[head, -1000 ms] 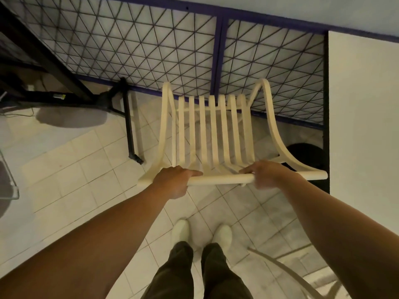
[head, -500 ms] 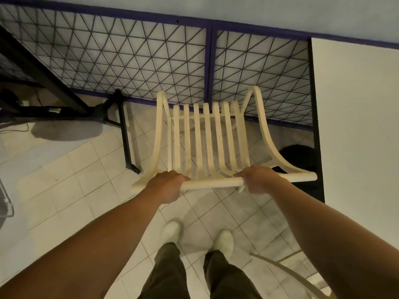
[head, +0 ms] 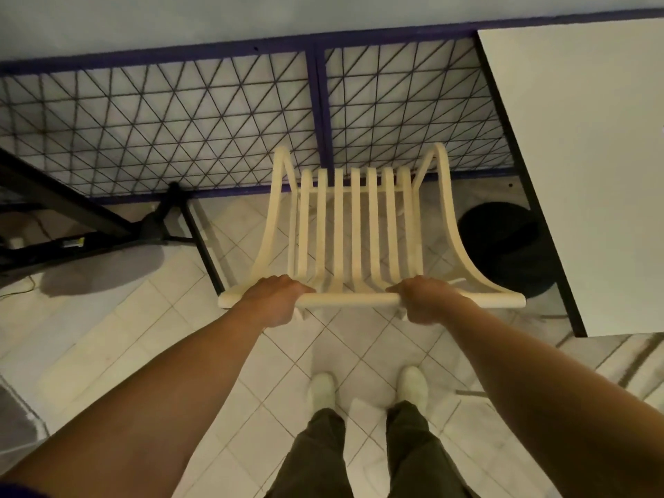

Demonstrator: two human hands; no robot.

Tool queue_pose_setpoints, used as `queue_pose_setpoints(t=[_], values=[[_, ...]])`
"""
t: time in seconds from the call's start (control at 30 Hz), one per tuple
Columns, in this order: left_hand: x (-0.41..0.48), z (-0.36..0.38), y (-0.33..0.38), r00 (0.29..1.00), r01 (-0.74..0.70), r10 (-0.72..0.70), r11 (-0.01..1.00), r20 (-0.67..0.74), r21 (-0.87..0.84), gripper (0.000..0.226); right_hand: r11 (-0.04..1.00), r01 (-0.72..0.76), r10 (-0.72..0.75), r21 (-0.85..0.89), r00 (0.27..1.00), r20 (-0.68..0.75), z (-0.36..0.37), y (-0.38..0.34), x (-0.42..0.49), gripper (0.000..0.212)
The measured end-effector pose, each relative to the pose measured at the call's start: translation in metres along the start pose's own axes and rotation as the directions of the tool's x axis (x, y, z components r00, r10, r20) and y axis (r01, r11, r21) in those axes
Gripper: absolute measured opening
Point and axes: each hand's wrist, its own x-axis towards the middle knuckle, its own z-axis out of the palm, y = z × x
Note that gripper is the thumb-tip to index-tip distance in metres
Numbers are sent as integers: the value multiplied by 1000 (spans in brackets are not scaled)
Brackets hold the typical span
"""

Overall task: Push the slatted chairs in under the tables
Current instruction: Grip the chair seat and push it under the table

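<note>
A cream slatted chair (head: 355, 228) stands straight ahead of me, seen from above, its front near a wire-mesh panel (head: 179, 127) with a dark blue frame. My left hand (head: 273, 300) grips the left part of the chair's top rail. My right hand (head: 424, 300) grips the right part of the same rail. A white table (head: 589, 167) with a dark edge lies to the right of the chair, its near corner beside the chair's right arm.
A round black base (head: 503, 246) sits on the tiled floor under the white table's edge. A black metal stand (head: 172, 224) with slanted legs is at the left. My feet in white shoes (head: 323, 389) are behind the chair.
The chair has shifted a little to the right and stands squarer to the mesh panel. Both hands keep the same grip on the top rail, and my feet have stepped apart.
</note>
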Motion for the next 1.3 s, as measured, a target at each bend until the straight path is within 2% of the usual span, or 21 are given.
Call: queue_pose_setpoints(t=[0.33, 0.5, 0.6, 0.7, 0.8, 1.03, 1.17, 1.3], values=[[16, -29, -46, 996, -75, 69, 990, 59, 122, 77, 981, -137, 140, 136, 990, -16, 12, -44, 10, 52], [18, -32, -51, 995, -101, 101, 980, 12, 174, 72, 975, -186, 187, 119, 982, 2, 10, -54, 12, 54], [19, -25, -51, 996, -79, 86, 984, -39, 157, 63, 978, -170, 171, 122, 985, 0, 7, -53, 10, 52], [16, -22, -47, 994, -65, 76, 990, -83, 125, 45, 980, -145, 146, 137, 989, -1, 6, -50, 7, 49], [12, -22, -40, 994, -34, 45, 994, -99, 105, 37, 981, -92, 93, 174, 996, -2, 6, -42, 1, 54], [4, -20, -13, 991, -11, 26, 994, -130, 108, 45, 981, -20, 17, 192, 1000, 19, 5, -15, -18, 70], [1, -18, -10, 991, -14, 30, 993, -134, 120, 53, 981, -16, 11, 193, 1000, 24, 5, -2, -28, 76], [4, -22, -11, 997, -22, 32, 991, -73, 130, 61, 973, -65, 65, 223, 998, 5, 8, 0, -33, 78]])
